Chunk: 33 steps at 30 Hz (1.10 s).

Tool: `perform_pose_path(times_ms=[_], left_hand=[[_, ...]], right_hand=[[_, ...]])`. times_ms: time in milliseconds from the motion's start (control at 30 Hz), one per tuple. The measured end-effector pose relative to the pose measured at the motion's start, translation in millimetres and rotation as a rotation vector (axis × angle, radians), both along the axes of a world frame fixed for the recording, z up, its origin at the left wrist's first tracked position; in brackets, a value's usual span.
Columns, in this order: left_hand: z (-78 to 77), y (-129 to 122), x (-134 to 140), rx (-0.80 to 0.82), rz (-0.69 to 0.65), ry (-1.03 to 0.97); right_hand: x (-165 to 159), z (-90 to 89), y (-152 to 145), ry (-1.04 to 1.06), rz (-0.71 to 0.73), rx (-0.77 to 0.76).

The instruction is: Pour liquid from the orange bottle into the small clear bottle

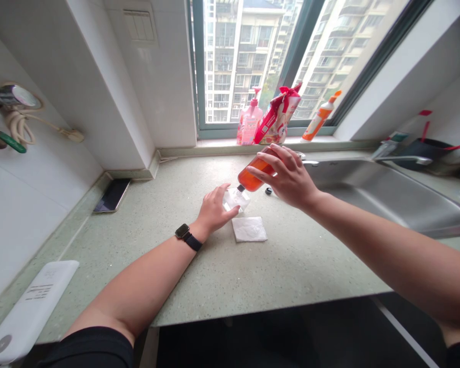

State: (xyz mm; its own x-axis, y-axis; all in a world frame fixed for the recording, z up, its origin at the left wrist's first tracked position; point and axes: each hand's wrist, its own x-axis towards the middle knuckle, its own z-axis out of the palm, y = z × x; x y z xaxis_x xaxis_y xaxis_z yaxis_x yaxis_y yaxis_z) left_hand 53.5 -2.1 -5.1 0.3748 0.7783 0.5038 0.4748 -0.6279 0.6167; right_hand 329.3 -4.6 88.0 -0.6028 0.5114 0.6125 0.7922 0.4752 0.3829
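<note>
My right hand (289, 174) is wrapped round an orange bottle (254, 173), tilted with its dark neck pointing down to the left. Right below that neck is a small clear container (236, 200) on the counter. Around the container's left and near sides curl the fingers of my left hand (215, 209), which wears a black watch on its wrist. A folded white tissue (249, 229) lies just in front of the container. Beside the bottle, a small black cap (268, 191) rests on the counter. Whether liquid is flowing cannot be made out.
A steel sink (368, 189) is at the right. On the windowsill stand a pink pump bottle (250, 120), a red and white bag (279, 116) and an orange squeeze bottle (319, 120). A phone (113, 195) and a white kitchen scale-like device (32, 309) lie at left.
</note>
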Motion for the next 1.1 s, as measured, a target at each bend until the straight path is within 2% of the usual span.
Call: perform_pose_path(times_ms=[200,600,1100], left_hand=[[-0.2,0.5,0.1,-0.003,0.009,0.021],[-0.6,1.5,-0.3,0.034,0.046,0.112],[-1.0,1.9,0.1,0.025,0.042,0.115]], right_hand=[[-7.6,5.1,-3.2,0.064,-0.008,-0.113],[-26.2,15.8,-5.1,0.113,0.066,-0.162],[-25.1,11.0,2.7,-0.005,0.141,-0.011]])
